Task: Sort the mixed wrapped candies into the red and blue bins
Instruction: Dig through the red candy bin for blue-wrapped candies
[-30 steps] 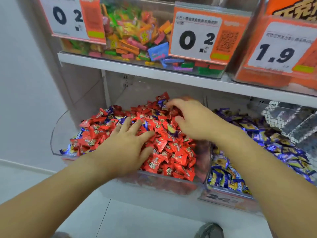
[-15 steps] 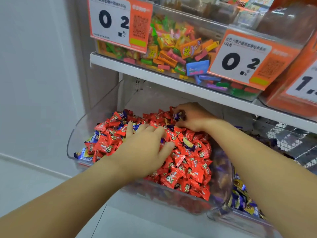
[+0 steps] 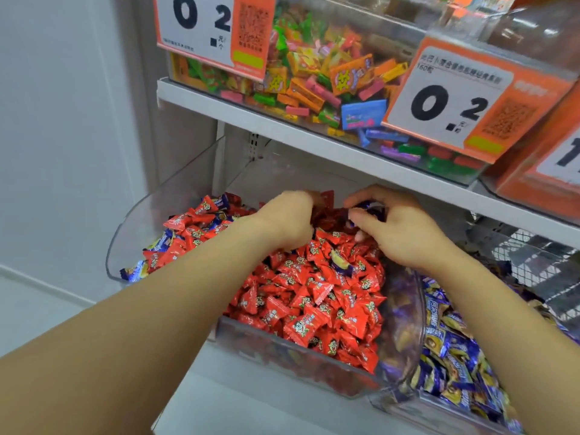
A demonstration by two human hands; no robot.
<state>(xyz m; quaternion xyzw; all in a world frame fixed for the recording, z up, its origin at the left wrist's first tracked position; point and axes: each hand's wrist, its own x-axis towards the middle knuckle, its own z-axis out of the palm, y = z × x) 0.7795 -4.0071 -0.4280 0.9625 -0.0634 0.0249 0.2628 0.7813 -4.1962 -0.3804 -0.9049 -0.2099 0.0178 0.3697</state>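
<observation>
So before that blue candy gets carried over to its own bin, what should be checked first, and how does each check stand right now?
1. Right hand has a grip on a blue candy: ok.
2. Only one candy in that grip: cannot tell, fingers hide it.
3. Blue bin on the right open to receive: ok.
4. Path rightward free of the left hand: ok.
5. Left hand's hold: cannot tell, blurred.
6. Red bin free of blue strays: not ok, one lies mid-pile.
</observation>
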